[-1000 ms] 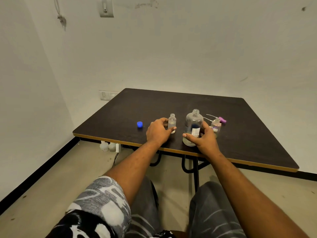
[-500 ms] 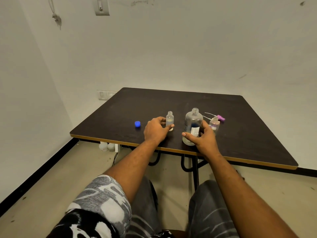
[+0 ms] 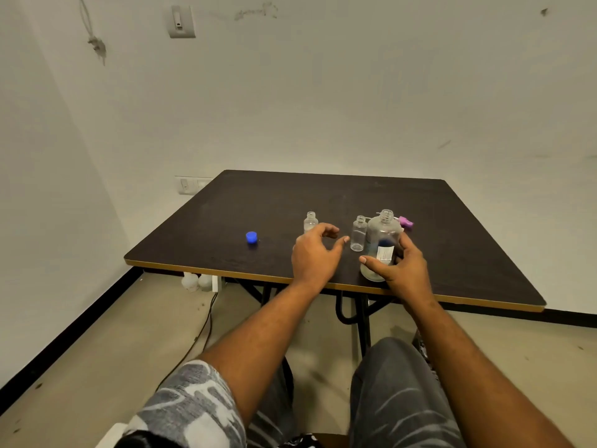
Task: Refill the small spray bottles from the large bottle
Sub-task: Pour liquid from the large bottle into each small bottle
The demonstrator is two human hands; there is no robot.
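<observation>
Mid-frame, the left hand (image 3: 315, 253) has released the left bottle (image 3: 310, 221), fingers wide toward the middle bottle (image 3: 358, 232), while the right hand (image 3: 403, 270) grips the large bottle (image 3: 382, 232), so probably the next refill.

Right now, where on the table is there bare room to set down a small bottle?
Bare: the far half of the table behind the bottles; the right side past the pink spray head; the strip left of the blue cap. Crowded: the near middle, with the left hand, left small bottle, right small bottle, and the large bottle gripped by the right hand.
</observation>
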